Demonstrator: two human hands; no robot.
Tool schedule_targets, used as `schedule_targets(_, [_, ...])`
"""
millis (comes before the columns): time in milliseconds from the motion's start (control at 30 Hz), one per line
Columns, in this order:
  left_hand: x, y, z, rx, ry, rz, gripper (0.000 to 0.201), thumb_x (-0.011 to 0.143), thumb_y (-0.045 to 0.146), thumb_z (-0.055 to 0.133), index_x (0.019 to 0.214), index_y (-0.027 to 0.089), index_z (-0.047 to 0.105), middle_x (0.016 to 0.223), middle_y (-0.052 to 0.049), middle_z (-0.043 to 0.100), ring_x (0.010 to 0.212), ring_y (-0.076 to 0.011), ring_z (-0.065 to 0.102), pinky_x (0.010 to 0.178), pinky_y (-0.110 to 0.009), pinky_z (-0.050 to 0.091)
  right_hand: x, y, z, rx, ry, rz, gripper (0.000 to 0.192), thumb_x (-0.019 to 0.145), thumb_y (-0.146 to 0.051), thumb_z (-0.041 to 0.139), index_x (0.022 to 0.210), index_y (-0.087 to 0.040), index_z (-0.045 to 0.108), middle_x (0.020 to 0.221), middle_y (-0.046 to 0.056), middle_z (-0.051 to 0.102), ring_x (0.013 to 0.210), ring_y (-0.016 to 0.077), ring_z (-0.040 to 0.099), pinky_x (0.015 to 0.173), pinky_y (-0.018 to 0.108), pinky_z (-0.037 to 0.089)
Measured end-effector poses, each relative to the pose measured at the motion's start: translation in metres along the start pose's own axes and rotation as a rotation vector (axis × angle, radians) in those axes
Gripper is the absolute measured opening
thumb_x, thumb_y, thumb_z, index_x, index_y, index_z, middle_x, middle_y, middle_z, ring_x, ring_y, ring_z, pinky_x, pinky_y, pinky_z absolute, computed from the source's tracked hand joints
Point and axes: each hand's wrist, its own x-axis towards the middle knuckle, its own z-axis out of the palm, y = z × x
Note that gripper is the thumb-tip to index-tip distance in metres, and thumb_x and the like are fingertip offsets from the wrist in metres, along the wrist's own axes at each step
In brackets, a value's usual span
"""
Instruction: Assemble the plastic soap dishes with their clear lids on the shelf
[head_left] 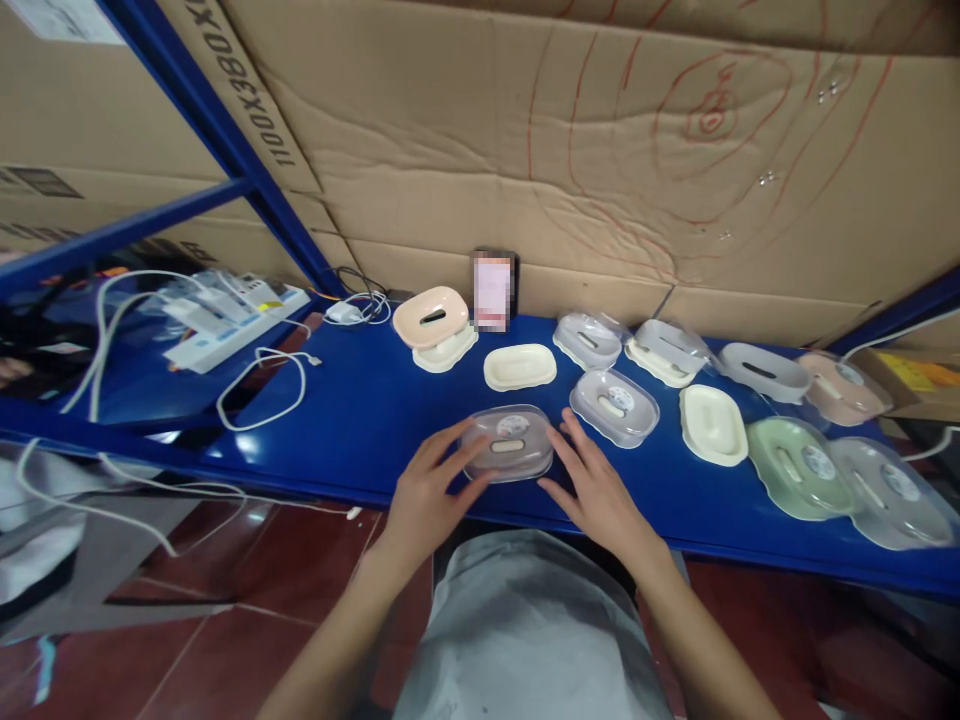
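An oval grey plastic dish (525,465) with a slot in its middle and a round label lies near the front edge of the blue table, in what looks like clear wrapping. My left hand (431,490) is at its left side, fingers spread and some of them over its rim. At the right side is my right hand (596,490), fingers apart, the tips close to or touching the edge. Just behind lies a shallow cream tray (520,368). A wrapped grey dish (615,407) is to the right of my right hand's fingers.
A peach dish (431,317) leans on a cream tray at the back left. Farther right are another cream tray (714,425), a wrapped green dish (801,470) and several others. A phone (493,290) stands against the cardboard (420,200). White cables and a power strip (236,330) occupy the left.
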Motion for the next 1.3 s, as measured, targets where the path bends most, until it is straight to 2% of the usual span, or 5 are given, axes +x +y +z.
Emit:
schedule_targets(300, [-0.003,-0.003,0.014,-0.05,-0.11,0.055,0.051,0.102,0.036,0.073,0.151,0.033,0.058,0.161,-0.013,0.053,0.146,-0.0326,0.058,0.119,-0.056,0.054,-0.002,0.003,0.001,-0.016,0.0,-0.04,0.062,0.108,-0.024,0.058,0.167,-0.037,0.041,0.166,0.011,0.051,0.144,0.0323,0.059,0.117,0.055,0.055])
schedule_targets(633, [-0.005,-0.004,0.024,0.043,-0.04,0.148,0.051,0.101,0.035,0.073,0.15,0.033,0.058,0.163,-0.016,0.053,0.144,-0.0334,0.059,0.113,-0.055,0.058,-0.005,0.006,0.003,-0.007,0.036,-0.059,0.06,0.11,-0.02,0.054,0.166,-0.037,0.042,0.167,0.009,0.05,0.145,0.0286,0.059,0.118,0.051,0.056])
schedule_targets(800, [-0.002,-0.029,-0.007,0.109,-0.065,0.024,0.042,0.104,0.038,0.067,0.144,0.027,0.062,0.162,-0.015,0.053,0.145,-0.0327,0.059,0.118,-0.053,0.055,-0.003,0.003,0.003,-0.017,-0.049,-0.004,0.062,0.111,-0.032,0.055,0.17,-0.03,0.036,0.174,0.013,0.039,0.146,0.0325,0.058,0.114,0.053,0.058])
schedule_targets(1100, [0.0,-0.114,-0.081,0.385,0.059,-0.21,0.052,0.102,0.048,0.063,0.145,0.02,0.057,0.166,-0.022,0.044,0.154,-0.0432,0.045,0.123,-0.065,0.043,-0.001,0.007,0.006,-0.027,-0.062,0.023,0.037,0.11,-0.035,0.056,0.144,-0.024,0.069,0.155,0.012,0.063,0.135,0.0326,0.066,0.112,0.056,0.059])
schedule_targets(1300, [0.043,-0.071,-0.044,0.347,0.072,0.021,0.035,0.106,0.036,0.058,0.139,0.024,0.064,0.152,-0.016,0.06,0.141,-0.0349,0.06,0.119,-0.057,0.049,-0.001,0.004,0.004,-0.01,-0.026,-0.008,0.034,0.11,-0.033,0.056,0.14,-0.026,0.071,0.151,0.012,0.066,0.134,0.0306,0.067,0.111,0.053,0.06])
